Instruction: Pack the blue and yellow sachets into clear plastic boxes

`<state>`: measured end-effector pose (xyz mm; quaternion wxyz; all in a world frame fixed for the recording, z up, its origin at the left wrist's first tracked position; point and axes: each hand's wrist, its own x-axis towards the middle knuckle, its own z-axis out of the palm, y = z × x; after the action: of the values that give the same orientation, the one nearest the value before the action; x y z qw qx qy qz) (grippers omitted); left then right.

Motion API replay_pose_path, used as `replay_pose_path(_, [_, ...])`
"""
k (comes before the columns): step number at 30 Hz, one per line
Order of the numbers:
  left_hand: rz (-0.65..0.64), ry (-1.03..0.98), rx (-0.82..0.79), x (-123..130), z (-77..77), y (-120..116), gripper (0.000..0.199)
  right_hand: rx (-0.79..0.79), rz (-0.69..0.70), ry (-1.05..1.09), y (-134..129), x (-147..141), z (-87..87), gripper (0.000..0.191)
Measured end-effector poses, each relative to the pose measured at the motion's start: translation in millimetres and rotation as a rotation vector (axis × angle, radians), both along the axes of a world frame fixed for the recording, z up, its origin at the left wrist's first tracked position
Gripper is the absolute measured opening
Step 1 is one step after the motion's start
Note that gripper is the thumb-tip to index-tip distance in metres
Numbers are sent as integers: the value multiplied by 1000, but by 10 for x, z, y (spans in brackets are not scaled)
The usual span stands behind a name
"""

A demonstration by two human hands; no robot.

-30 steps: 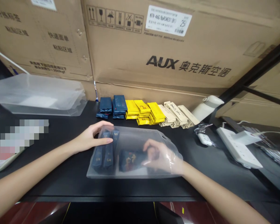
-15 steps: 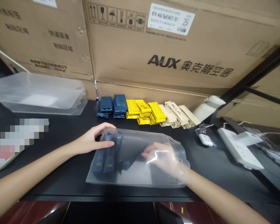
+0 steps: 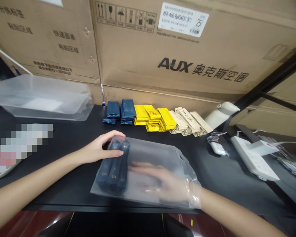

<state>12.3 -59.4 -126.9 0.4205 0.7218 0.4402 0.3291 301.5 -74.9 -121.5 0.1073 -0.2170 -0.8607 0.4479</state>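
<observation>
A frosted clear plastic bag [image 3: 158,148] lies on the black table, its handle end toward the right. Inside its left end, three dark blue packets [image 3: 114,168] lie side by side. My left hand [image 3: 106,146] grips the bag's far left corner, thumb on top over the packets and fingers behind. My right hand [image 3: 160,177] is inside the bag up to the wrist, seen through the film. Its fingers are stretched out toward the packets, with the tips close to the rightmost one; whether they touch it I cannot tell.
Behind the bag stand stacks of blue packets [image 3: 127,110], yellow packets [image 3: 165,118] and beige packets [image 3: 187,120]. A white bottle [image 3: 220,113] leans at their right. Further right are an earphone case [image 3: 217,148] and a power strip [image 3: 254,158]. Spare plastic bags [image 3: 46,89] lie far left, before cardboard boxes [image 3: 177,46].
My right hand has moved left inside the bag and its fingers have straightened. The third blue packet now lies lined up against the other two. My left hand keeps its grip.
</observation>
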Motion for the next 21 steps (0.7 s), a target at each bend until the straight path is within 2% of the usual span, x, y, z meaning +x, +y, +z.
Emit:
replay_pose_path(3, [-2,-22,-4,7,-21,9,46,31,149,43,20,-33,14,51])
replay_pose_path(5, [-2,-41,-9,-5,-30,31,46,51,145,72,41,-32,23,48])
replay_pose_path(10, [98,-52,-8,-152,-43,154,49,47,-97,136,223,83,-29,37])
replay_pose_path(16, [346,-85,10,-324,-62,280,54,-138,-427,389,584,255,-123,13])
replay_pose_path(19, [464,-137,54,-360,-75,323,50,-203,-643,575,631,277,-137,16])
replay_pose_path(21, [546,-148,120,-394,-100,361,47,-247,-723,649,622,273,-148,17])
